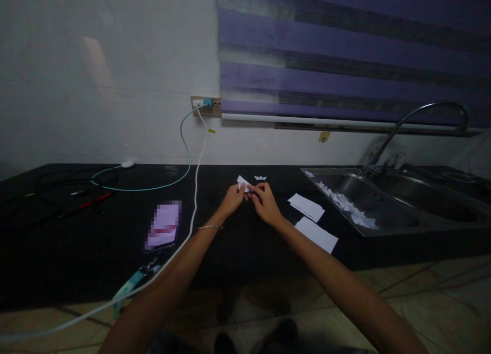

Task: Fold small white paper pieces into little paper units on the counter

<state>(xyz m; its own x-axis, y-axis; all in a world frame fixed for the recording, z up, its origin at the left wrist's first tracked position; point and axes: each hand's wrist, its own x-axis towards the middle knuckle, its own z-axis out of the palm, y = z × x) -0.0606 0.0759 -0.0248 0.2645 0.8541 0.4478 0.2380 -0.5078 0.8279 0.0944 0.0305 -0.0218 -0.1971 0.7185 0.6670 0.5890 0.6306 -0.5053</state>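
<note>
Both my hands meet over the black counter (76, 251), pinching one small white piece of paper (242, 182) between them. My left hand (232, 199) has its fingers closed on the paper's left part; a thin bracelet circles that wrist. My right hand (265, 203) pinches the paper's right part with thumb and fingers. A tiny folded white paper shape (260, 178) lies on the counter just behind my hands. Two white paper sheets (307, 206) (316, 234) lie on the counter to the right of my right wrist.
A phone (163, 225) lies at my left with a white cable (195, 190) running up to a wall socket (207, 106). A teal cable (153, 187) and other wires lie far left. At the right stands a steel sink (387, 229) with paper scraps (351, 208) and a tap (422, 111).
</note>
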